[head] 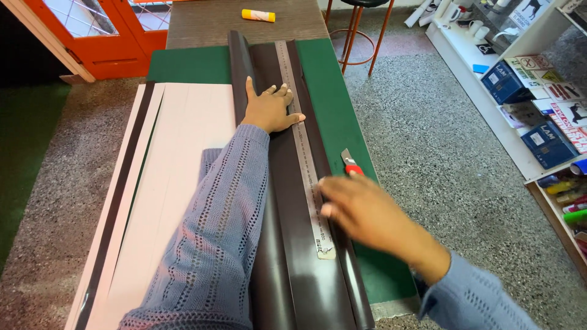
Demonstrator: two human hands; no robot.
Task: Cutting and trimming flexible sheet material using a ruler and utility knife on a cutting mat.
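My left hand [270,107] lies flat, fingers spread, on a dark brown sheet [287,256] and on the upper part of a long steel ruler [304,153] laid along it. My right hand [367,214] hovers open and blurred by the ruler's lower end, holding nothing. Just beyond its fingers, a red and silver utility knife [350,164] rests on the green cutting mat [342,122]. The dark sheet curls up at both long edges.
A pale pink sheet [177,171] with a dark strip at its left lies beside the dark one. A yellow glue stick [257,15] rests at the table's far end. A stool [361,30] and white shelves [538,91] of boxes stand to the right.
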